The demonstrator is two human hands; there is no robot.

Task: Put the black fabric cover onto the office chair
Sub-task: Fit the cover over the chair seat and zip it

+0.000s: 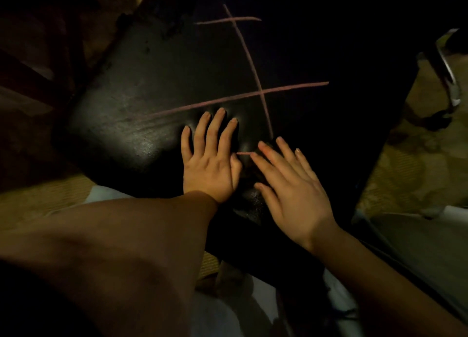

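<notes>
A black fabric cover (141,88) with pink chalk-like lines lies stretched over a padded chair part that fills the middle of the view. My left hand (212,159) presses flat on it with straight fingers, denting the padding near the long pink line. Just to the right, my right hand (291,184) lies flat on the darker side of the cover, fingers straight and spread. The right part of the cover is in deep shadow and shows no detail.
A chrome and black chair part (448,80) sticks up at the right edge. Patterned yellowish floor (405,172) shows on the right and lower left. Pale cloth (417,240) lies at the lower right and bottom middle. Dark furniture stands at the left.
</notes>
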